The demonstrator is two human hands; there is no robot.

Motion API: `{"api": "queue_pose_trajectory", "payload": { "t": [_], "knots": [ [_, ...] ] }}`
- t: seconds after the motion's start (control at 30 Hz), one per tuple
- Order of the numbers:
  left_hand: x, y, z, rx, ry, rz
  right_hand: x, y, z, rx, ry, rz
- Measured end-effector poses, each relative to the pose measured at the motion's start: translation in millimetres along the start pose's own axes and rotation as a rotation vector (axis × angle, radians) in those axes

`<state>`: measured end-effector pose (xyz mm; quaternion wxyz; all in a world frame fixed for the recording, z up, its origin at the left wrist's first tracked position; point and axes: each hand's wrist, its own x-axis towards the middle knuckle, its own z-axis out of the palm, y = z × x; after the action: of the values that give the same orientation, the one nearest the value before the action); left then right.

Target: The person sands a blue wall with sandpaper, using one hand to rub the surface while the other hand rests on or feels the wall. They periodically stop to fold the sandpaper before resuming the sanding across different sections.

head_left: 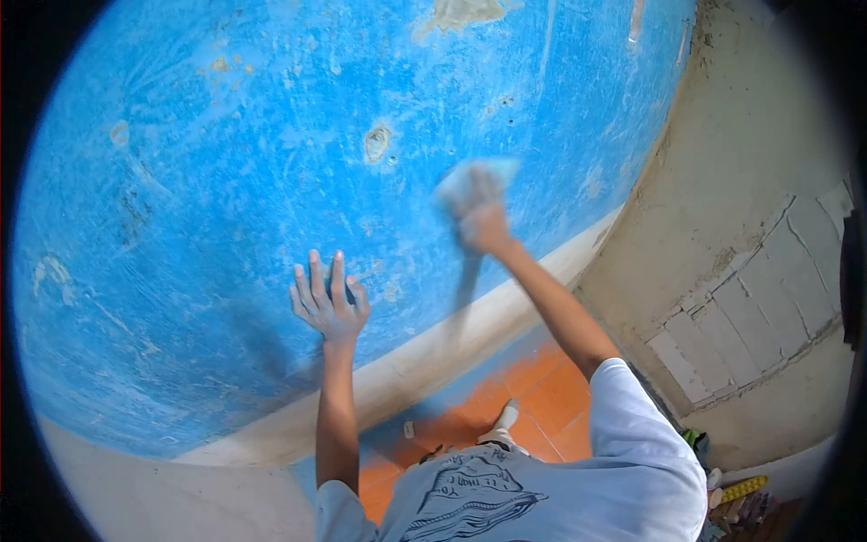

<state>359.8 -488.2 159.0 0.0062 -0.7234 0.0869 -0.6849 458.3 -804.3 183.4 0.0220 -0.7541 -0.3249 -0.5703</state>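
A worn blue painted wall (271,163) fills most of the view, with scuffs and chipped patches. My left hand (331,303) is against its lower part, fingers spread and pointing up. Higher and to the right, my right hand (483,212) presses a pale, dusty-looking flat piece (499,169) to the blue paint. Motion smears this piece, so whether it is cloth or abrasive paper cannot be made out.
A cream band (433,348) runs along the wall's foot above orange floor tiles (551,397) dusted with blue. To the right stands a bare plaster wall (741,163) with a patch of pale tiles (741,316). Mixed items, including a yellow object (744,489), lie at lower right.
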Motion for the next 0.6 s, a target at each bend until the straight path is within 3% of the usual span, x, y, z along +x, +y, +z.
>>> {"api": "queue_pose_trajectory", "payload": {
  "t": [0.13,0.23,0.3,0.37,0.47,0.53,0.6],
  "knots": [
    [-2,3,2,-0.003,0.014,-0.024,23,99,3,0.737,0.782,1.216],
    [-2,3,2,-0.008,0.005,-0.03,44,47,2,0.198,0.527,1.112],
    [-2,5,1,-0.011,0.006,-0.031,52,-27,12,0.486,0.528,0.828],
    [-1,5,-1,-0.025,0.003,-0.031,-3,-62,9,0.222,-0.095,0.108],
    [-5,4,0,-0.027,0.003,-0.022,11,-43,-25,0.434,-0.654,-0.141],
    [-4,0,3,-0.026,0.022,-0.014,-14,5,-1,-0.163,-0.134,0.01],
    [-5,2,4,-0.04,0.039,-0.025,10,25,11,0.071,0.212,0.503]
  ]
}}
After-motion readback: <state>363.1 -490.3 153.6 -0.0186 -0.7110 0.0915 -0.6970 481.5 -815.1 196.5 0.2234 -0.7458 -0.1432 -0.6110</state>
